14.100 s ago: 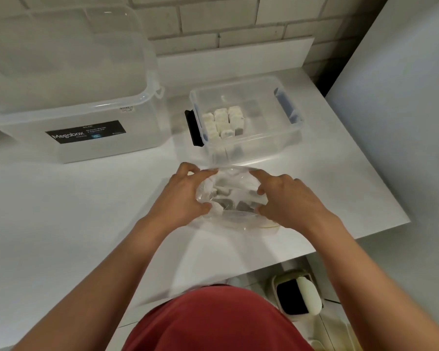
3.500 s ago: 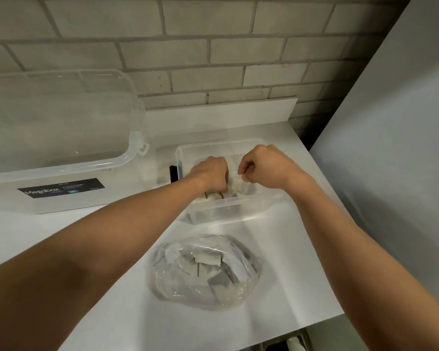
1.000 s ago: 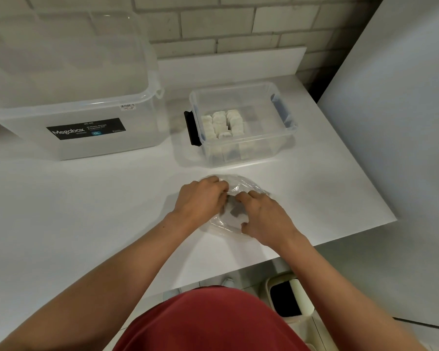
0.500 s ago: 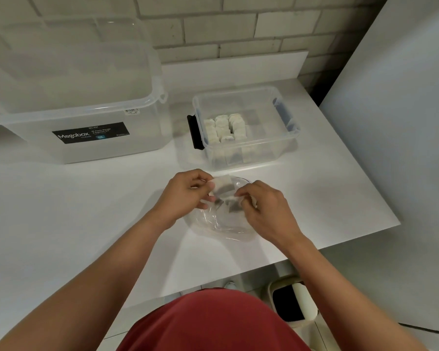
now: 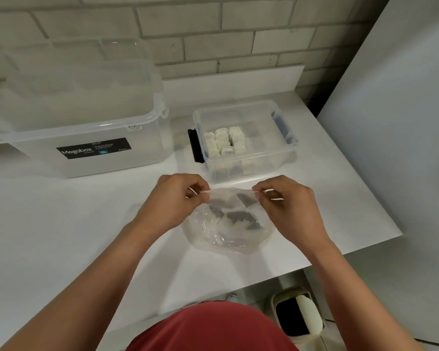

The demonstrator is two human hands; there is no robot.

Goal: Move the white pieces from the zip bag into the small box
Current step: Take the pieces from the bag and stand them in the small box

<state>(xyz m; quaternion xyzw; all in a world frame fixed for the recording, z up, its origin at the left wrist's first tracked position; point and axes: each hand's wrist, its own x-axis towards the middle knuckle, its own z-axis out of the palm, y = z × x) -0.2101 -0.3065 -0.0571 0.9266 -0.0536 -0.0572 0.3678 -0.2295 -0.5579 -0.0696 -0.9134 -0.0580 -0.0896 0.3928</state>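
Surface: white table (image 5: 61, 224), its corner at the right of the frame.
Room: grey brick wall (image 5: 213, 26) across the top; white panel (image 5: 395, 117) at the right.
Counts: two clear boxes, one bag, two hands; the pieces are too packed and blurred to count.
Small box (image 5: 238, 105): above centre, lid off; white pieces (image 5: 224, 141) stand in three short rows in its left half.
Zip bag (image 5: 228, 224): on the table at centre, just below the small box; more pieces show through the plastic.
Grip: left hand (image 5: 174, 201) and right hand (image 5: 289, 206) each pinch the bag's top edge, one at each end.
Around: large box (image 5: 74, 122) labelled Megabox at upper left; bin (image 5: 298, 317) on the floor at lower right.
In the way: the hands cover the bag's upper corners.
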